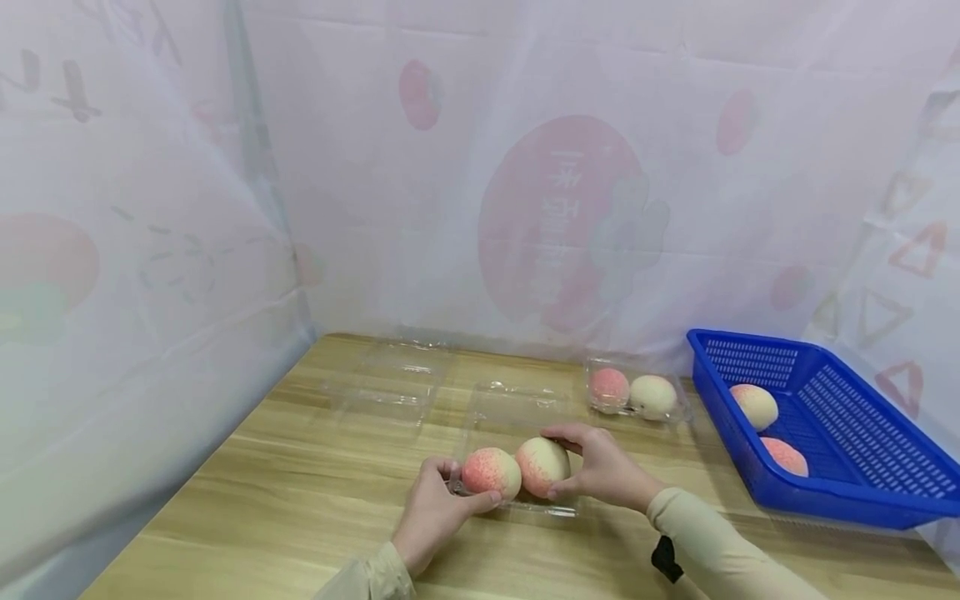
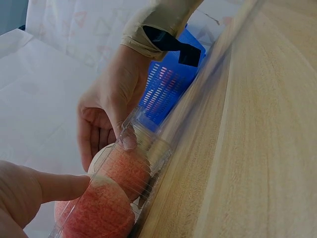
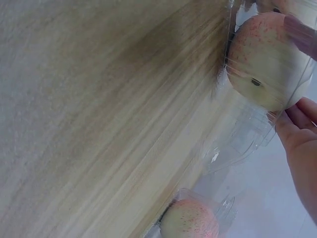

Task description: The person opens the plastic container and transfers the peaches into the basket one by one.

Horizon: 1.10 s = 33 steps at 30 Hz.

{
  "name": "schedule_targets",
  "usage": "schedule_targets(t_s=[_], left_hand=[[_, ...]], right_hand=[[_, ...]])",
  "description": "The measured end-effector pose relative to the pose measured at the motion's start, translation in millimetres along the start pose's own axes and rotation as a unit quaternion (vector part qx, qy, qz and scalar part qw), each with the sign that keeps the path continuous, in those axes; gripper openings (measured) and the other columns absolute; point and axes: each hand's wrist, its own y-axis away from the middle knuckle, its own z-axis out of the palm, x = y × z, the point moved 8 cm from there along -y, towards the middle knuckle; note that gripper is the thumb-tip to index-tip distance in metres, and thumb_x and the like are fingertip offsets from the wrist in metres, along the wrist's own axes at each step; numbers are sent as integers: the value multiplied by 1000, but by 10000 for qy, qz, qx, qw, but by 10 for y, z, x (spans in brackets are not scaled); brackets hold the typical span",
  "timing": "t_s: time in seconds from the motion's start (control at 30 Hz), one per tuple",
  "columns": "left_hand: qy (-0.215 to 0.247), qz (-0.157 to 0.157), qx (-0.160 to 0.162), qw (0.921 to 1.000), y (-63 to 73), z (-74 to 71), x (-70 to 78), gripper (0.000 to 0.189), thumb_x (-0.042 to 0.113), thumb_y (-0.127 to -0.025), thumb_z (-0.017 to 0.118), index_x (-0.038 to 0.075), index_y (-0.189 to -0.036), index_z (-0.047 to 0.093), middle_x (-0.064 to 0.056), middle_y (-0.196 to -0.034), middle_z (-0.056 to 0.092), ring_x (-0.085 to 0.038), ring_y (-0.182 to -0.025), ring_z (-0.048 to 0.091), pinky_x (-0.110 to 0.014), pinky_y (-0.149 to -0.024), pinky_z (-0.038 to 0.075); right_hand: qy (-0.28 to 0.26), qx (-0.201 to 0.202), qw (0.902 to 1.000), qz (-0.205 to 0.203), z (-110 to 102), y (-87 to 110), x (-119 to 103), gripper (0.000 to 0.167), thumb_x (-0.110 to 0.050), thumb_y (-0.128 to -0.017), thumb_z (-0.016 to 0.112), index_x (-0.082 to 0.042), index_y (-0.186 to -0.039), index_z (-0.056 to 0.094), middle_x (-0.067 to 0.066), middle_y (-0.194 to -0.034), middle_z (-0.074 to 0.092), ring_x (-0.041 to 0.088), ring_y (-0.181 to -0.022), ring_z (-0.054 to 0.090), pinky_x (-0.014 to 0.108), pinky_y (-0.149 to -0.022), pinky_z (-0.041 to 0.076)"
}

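A clear plastic clamshell box (image 1: 558, 508) lies open on the table, its lid (image 1: 517, 406) folded back toward the wall. Two peaches sit side by side in its near half: a redder left peach (image 1: 491, 472) and a paler right peach (image 1: 543, 467). My left hand (image 1: 438, 508) grips the box's left side, the thumb reaching across the front rim by the left peach. With thumb in front and fingers behind, my right hand (image 1: 603, 468) holds the right peach. The right peach's pale side (image 3: 267, 64) shows through the plastic in the right wrist view.
Another clear box (image 1: 678, 412) with two peaches stands behind, to the right. A blue plastic basket (image 1: 862, 492) at the right holds a pale peach (image 1: 754, 407) and a pinker peach (image 1: 785, 456). Clear empty packaging (image 1: 397, 383) lies at the back left. Fabric walls enclose the table (image 1: 300, 483).
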Motion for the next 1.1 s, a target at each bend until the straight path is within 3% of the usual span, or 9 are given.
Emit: schedule_targets(t_s=[0.37, 0.6, 0.87, 1.1], left_hand=[[-102, -2, 76, 9999, 15, 2, -12, 68, 23, -66, 93, -1, -108, 46, -15, -106, 51, -27, -96, 51, -42, -82, 47], [-110, 27, 5, 9999, 14, 23, 15, 69, 26, -67, 93, -2, -109, 45, -16, -109, 51, -28, -97, 52, -44, -83, 47], [-149, -53, 31, 9999, 17, 24, -26, 72, 28, -66, 93, -2, -111, 45, -17, -110, 52, -30, -100, 52, -46, -85, 47], [-210, -68, 113, 9997, 4, 14, -38, 72, 28, -66, 93, -2, -111, 46, -15, -107, 53, -27, -96, 52, -42, -82, 47]], right_hand=[[708, -157, 9970, -259, 27, -35, -4, 75, -16, -65, 93, 4, -128, 59, 17, -125, 63, 29, -114, 60, 38, -98, 48], [1264, -265, 9910, -361, 31, -72, -21, 79, -19, -61, 95, 2, -128, 60, 12, -119, 67, 21, -104, 64, 37, -87, 54], [1352, -385, 9898, -245, 70, -82, -29, 82, -19, -59, 95, 1, -130, 60, 10, -118, 68, 20, -101, 65, 36, -85, 54], [1377, -265, 9890, -475, 74, -96, -36, 78, -18, -61, 94, -1, -129, 61, 8, -118, 68, 19, -100, 65, 35, -83, 55]])
